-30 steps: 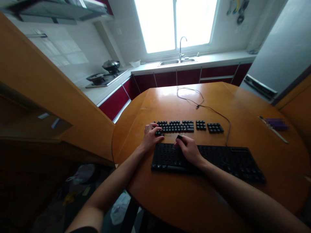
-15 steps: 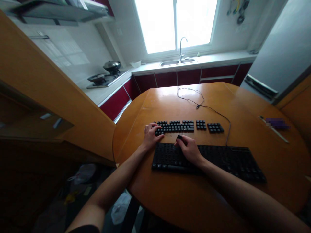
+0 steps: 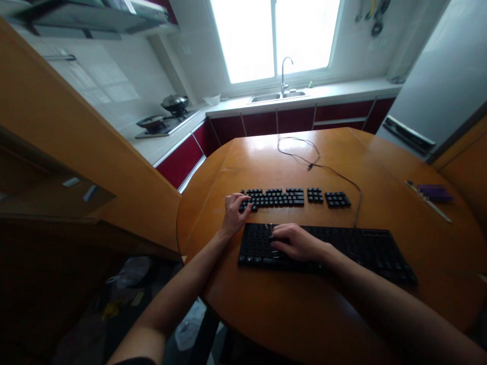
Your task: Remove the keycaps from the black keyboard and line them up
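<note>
A black keyboard (image 3: 365, 253) lies on the wooden table, many of its keycaps off and only part of the bottom row visible at its left end. Over its left half, my right hand (image 3: 299, 242) is closed around a small black keycap puller with thin wires (image 3: 271, 227), mostly hidden by the fingers. Loose black keycaps (image 3: 281, 196) stand in rows behind the keyboard. At the left end of these rows, my left hand (image 3: 234, 213) has thumb and fingers closed around keycaps at the edge.
The keyboard's cable (image 3: 338, 175) loops over the table's far side. A purple object (image 3: 437, 192) and a thin pale stick (image 3: 437, 210) lie at the right. Beyond the table (image 3: 266, 299) are a sink (image 3: 266, 97), a stove (image 3: 163, 126) and a fridge (image 3: 429, 86).
My right hand has moved down from above the keyboard's back edge onto its left half, with the puller. My left thumb has drawn in toward the fingers at the keycaps.
</note>
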Available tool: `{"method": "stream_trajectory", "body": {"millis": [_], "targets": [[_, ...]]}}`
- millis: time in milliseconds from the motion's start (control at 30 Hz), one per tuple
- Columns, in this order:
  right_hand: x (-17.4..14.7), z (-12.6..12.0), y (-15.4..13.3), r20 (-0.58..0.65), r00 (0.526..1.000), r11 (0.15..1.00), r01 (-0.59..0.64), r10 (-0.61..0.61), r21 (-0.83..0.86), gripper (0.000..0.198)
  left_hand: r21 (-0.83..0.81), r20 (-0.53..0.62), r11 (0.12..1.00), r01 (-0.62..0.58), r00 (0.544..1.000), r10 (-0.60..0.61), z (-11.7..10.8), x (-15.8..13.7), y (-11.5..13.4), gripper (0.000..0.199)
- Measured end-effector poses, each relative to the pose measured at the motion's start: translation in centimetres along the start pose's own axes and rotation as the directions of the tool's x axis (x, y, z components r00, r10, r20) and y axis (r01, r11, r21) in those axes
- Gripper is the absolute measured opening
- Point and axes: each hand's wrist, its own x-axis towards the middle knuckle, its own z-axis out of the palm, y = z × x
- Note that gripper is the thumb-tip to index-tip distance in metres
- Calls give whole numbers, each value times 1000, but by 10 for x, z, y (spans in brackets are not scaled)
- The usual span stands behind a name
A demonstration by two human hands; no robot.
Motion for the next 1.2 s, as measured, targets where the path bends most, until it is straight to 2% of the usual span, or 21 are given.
{"method": "stream_trajectory", "body": {"millis": [67, 167, 267, 367, 500, 567, 633, 700, 800, 867, 933, 1067, 1200], "targets": [[-1, -6, 0, 82, 996, 999, 36, -37, 18, 27, -10, 4, 1000, 14, 1000, -14, 0, 0, 0, 18], [-3, -9, 0, 125, 989, 996, 77, -83, 52, 21, -17, 12, 999, 35, 999, -35, 1, 0, -1, 17], [-3, -3, 2, 72, 995, 998, 63, -63, -10, 21, -22, 19, 999, 39, 999, -39, 2, 0, -2, 17], [-2, 10, 7, -28, 999, 996, -18, 16, -89, 25, -29, 18, 999, 33, 999, -33, 3, 0, -2, 16], [1, 17, 14, -97, 983, 988, -155, 157, 23, 28, -41, 11, 999, 18, 1000, -18, 2, -1, -1, 16], [1, 14, 16, -95, 980, 983, -169, 176, 70, 29, -53, 10, 998, 14, 1000, -13, 2, -1, 0, 16], [0, 8, 13, -52, 991, 991, -123, 125, 41, 29, -66, 11, 998, 14, 1000, -13, 2, -1, 0, 15], [-2, 3, 9, 14, 1000, 999, -26, 27, -18, 27, -74, 11, 997, 16, 1000, -15, 2, -1, 0, 15], [-4, 0, 0, 91, 988, 986, 133, -124, -98, 20, -76, 14, 997, 25, 1000, -24, 2, -2, -1, 15], [-5, 1, -2, 100, 980, 975, 183, -172, -123, 18, -74, 20, 997, 34, 999, -32, 2, -2, -1, 16], [-5, 3, -1, 59, 986, 980, 165, -159, -114, 17, -75, 24, 996, 41, 999, -39, 2, -2, -1, 16], [-5, 8, 7, -37, 999, 997, 34, -36, -64, 22, -82, 21, 996, 40, 999, -38, 2, -2, -1, 16], [-4, 11, 12, -55, 998, 999, -31, 29, -23, 27, -97, 24, 995, 39, 999, -37, 2, -3, -1, 16]]}}
